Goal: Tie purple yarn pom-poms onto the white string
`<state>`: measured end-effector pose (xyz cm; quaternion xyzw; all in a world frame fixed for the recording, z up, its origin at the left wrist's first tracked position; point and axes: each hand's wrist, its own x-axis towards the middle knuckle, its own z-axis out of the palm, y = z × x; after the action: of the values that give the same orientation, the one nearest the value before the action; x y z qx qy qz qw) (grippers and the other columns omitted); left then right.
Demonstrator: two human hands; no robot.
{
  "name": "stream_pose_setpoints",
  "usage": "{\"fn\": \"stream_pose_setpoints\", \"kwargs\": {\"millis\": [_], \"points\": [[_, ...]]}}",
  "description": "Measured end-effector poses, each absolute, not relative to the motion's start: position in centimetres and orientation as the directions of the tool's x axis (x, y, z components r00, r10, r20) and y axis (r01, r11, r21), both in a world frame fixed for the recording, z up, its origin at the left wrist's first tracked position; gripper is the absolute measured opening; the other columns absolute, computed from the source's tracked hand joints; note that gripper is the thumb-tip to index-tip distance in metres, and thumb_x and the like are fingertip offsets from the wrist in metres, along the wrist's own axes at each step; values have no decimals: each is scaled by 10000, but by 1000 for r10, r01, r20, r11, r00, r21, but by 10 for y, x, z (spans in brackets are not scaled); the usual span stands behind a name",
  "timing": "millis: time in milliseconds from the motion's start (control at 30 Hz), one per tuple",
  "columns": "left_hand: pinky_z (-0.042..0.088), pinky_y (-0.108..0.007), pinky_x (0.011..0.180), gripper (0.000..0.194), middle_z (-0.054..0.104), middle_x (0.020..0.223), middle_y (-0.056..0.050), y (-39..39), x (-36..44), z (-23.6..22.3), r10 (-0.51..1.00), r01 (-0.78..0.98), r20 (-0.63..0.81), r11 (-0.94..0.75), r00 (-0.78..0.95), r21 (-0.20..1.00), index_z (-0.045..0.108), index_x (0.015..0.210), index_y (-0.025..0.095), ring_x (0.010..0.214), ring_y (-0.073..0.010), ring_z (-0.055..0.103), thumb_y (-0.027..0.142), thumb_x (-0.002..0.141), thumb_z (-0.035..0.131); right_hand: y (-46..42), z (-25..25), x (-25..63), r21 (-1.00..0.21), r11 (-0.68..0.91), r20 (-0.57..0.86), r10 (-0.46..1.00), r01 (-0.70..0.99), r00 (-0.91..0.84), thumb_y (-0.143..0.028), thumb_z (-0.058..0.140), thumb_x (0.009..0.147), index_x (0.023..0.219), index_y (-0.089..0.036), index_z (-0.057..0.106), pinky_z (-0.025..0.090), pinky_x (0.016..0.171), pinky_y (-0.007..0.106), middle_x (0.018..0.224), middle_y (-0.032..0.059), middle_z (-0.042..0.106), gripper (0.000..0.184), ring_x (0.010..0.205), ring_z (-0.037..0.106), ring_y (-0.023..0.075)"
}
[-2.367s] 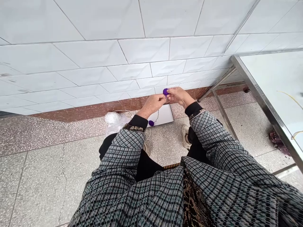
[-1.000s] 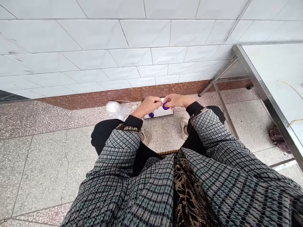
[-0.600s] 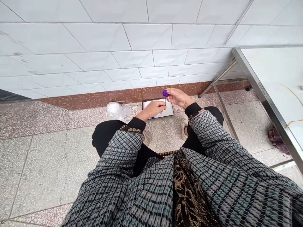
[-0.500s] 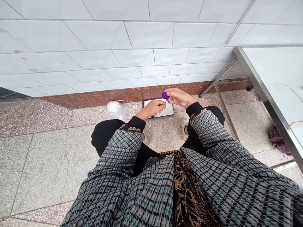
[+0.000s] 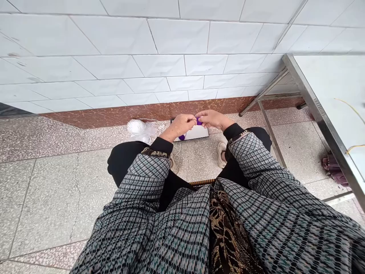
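Two possible drops: slackening right hand (image 5: 213, 118), clamped on purple ball (image 5: 199, 121); overtugging yarn (image 5: 186, 134) seemingly pinched in left hand (image 5: 181, 126), dragging second ball (image 5: 181, 137) off board (image 5: 200, 132) edge.

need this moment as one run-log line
right hand: holding purple yarn ball | left hand: pinched close beside it | second purple ball: on dark-edged white panel

The floor (image 5: 54, 198) carries white yarn (image 5: 137, 128) and a panel (image 5: 197, 133).
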<state>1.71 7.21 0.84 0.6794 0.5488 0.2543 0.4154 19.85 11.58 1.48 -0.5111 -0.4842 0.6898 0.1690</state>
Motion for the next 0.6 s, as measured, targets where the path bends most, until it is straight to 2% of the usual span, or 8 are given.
{"fn": "stream_pose_setpoints", "kwargs": {"millis": [100,167,433,600], "points": [[434,-268,656,143,614,598,7,72,18,7,963,521,-96,-52,253,852,635,712,190,599,-138,575,208,827,552,116,20,195,-804,-595,-556,742,15,-375,34,603,979,883,-141,683,544,561,161,664,1,687,216,535,592,72],[429,-273,660,149,610,604,8,72,18,6,962,532,-95,-57,255,845,620,704,192,602,-137,573,208,835,551,115,24,193,-775,-629,-571,736,-58,-364,25,568,1013,877,-141,663,565,592,170,654,-3,683,235,546,615,75],[387,-279,636,177,575,610,15,73,15,3,960,568,-66,-104,271,817,589,666,199,608,-134,527,217,840,564,117,20,190,-786,-616,-565,753,-59,-336,3,613,997,840,-135,647,585,679,184,702,14,702,212,608,664,81],[419,-279,657,173,614,641,-3,68,23,9,926,549,-197,-12,321,836,626,675,189,612,-136,562,180,836,567,122,17,194,-841,-534,-485,817,-92,-311,-20,651,958,851,-152,639,509,613,161,690,-17,659,170,598,606,68]]}}
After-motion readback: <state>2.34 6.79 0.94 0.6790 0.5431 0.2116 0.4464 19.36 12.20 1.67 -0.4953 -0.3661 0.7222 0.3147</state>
